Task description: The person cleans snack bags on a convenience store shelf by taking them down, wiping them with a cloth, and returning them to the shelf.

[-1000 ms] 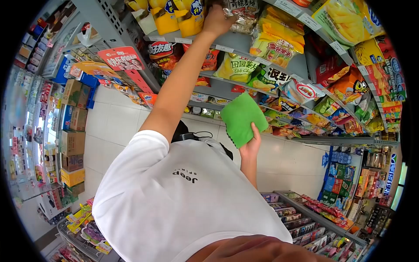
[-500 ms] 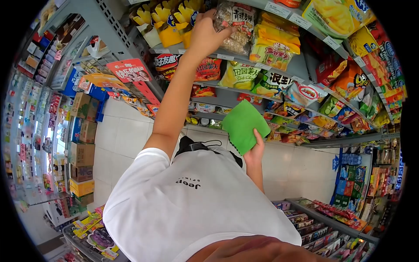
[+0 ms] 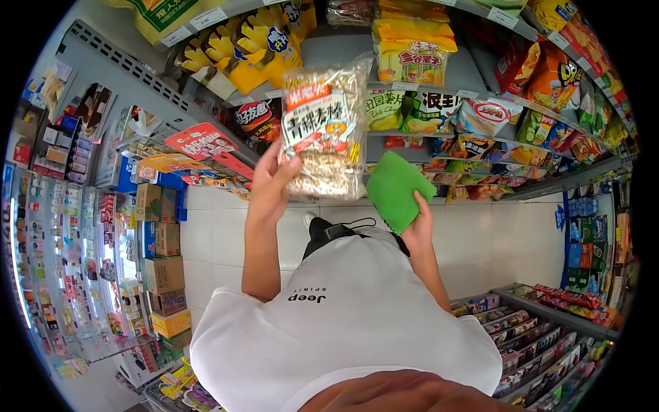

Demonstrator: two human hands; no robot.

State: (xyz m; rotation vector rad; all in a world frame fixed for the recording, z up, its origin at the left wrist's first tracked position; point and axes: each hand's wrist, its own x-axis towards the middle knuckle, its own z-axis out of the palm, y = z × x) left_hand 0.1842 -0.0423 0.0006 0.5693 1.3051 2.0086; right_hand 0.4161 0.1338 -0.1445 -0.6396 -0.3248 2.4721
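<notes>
In my left hand (image 3: 274,180) is a clear plastic bag of puffed grain sticks (image 3: 324,134), gripped by its lower left edge and held upright in front of the shelf. Its label shows red and black Chinese lettering. My right hand (image 3: 419,226) grips a green cloth (image 3: 398,191) by its right side, with the cloth hanging flat at waist height. Behind the bag, the shelf's upper tier holds yellow fry-shaped snack packs (image 3: 257,51) on the left and a yellow snack bag (image 3: 414,56) on the right. A similar grain snack bag (image 3: 350,12) lies deeper on that tier.
Lower tiers carry chip bags (image 3: 429,112). A red sign (image 3: 200,141) juts from the shelf end at left. Cardboard boxes (image 3: 165,275) are stacked by the left aisle. Low racks of small packets (image 3: 528,329) stand behind me at right. Pale floor tiles (image 3: 473,237) lie below.
My left hand has drawn the grain stick bag off the shelf, down toward my body. The green cloth stays in my right hand. The view has shifted slightly.
</notes>
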